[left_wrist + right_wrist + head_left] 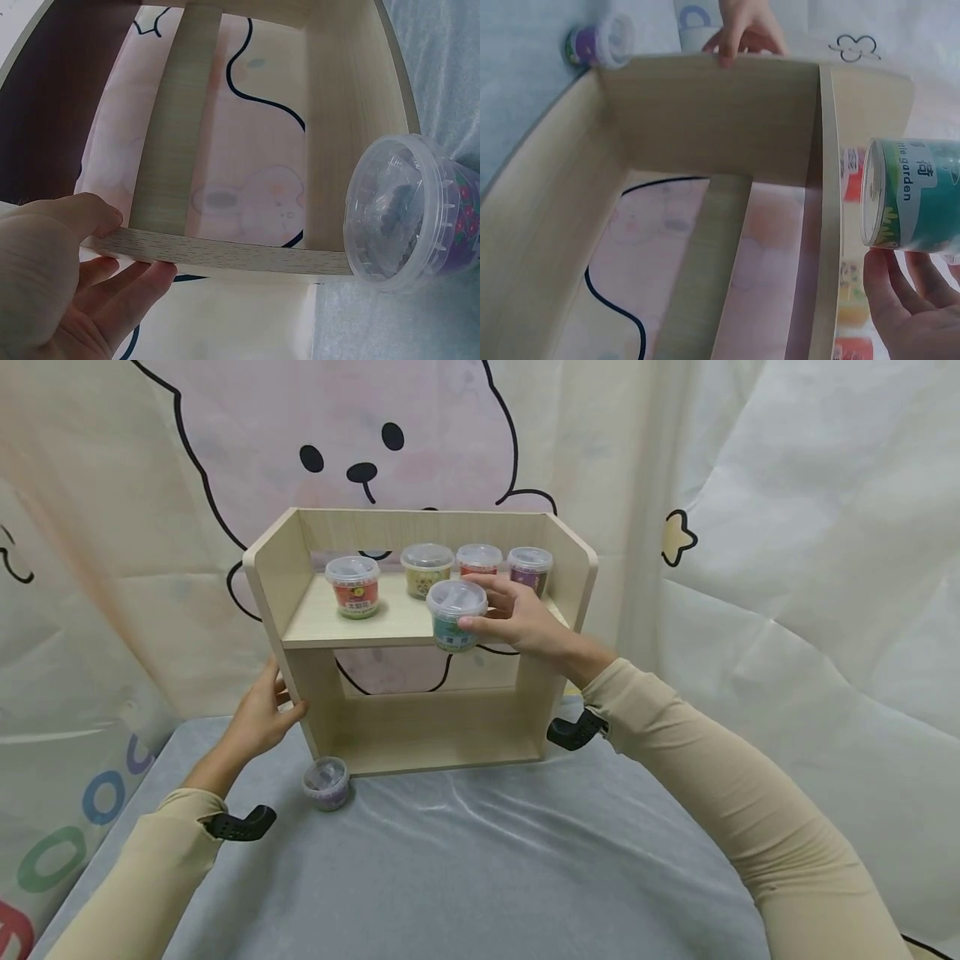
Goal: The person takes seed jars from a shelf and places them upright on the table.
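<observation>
Left hand grips the left side panel of the wooden shelf unit, thumb on the front edge and fingers wrapped loosely behind it, as the left wrist view shows; it steadies the unit low down, just above the grey tabletop. Just right of that hand, a purple-labelled cup with a clear lid stands on the tabletop, touching or nearly touching the unit's bottom front corner. On the upper shelf board stand four lidded cups: a red-labelled cup towards the front left, then a yellow cup, a red cup and a purple cup along the back. Further right, the right hand pinches a teal-labelled cup by its side, thumb in front and fingers curled behind, the forearm reaching in from the lower right. That cup stands upright, its axis vertical, at the shelf board's front edge, right of centre; whether its base rests on the board cannot be told.
</observation>
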`<state>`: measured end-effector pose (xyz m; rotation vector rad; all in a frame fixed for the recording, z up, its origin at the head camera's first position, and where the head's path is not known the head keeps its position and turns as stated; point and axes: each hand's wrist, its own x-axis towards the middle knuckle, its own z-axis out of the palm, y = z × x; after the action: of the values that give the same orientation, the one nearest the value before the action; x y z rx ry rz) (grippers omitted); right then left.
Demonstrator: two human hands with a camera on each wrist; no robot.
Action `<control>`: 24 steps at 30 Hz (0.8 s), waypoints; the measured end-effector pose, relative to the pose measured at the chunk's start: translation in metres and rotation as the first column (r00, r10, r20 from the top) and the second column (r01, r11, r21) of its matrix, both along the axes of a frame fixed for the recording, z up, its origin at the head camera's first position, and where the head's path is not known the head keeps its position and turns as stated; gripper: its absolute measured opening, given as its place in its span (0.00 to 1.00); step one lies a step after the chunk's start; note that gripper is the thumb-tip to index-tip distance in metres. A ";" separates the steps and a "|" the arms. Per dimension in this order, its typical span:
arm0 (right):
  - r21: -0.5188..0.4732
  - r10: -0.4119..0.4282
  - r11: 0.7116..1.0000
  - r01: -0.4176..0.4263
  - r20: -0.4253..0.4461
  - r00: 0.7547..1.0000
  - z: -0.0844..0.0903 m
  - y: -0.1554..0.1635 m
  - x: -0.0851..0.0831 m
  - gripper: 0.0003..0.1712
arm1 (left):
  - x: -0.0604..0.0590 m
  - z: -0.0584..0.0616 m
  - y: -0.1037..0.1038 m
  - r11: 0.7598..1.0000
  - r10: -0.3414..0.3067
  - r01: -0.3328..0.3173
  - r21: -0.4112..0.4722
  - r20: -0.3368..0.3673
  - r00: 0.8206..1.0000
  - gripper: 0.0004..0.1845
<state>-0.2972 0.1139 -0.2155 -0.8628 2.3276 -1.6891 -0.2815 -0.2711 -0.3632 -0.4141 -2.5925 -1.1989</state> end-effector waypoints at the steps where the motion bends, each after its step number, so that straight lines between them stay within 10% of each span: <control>1: 0.000 0.006 1.000 -0.006 0.000 1.000 -0.001 -0.001 0.002 0.40 | 0.000 0.000 0.000 1.000 -0.001 0.001 0.001 -0.003 1.000 0.53; 24: 0.041 0.185 0.982 -0.184 -0.044 0.982 -0.058 -0.038 0.011 0.38 | 0.003 0.004 0.002 0.999 0.032 -0.031 -0.023 0.043 0.999 0.55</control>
<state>-0.2865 0.0763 -0.2738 -1.0865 2.2217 -1.5626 -0.2788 -0.2691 -0.3594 -0.3541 -2.6413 -1.1816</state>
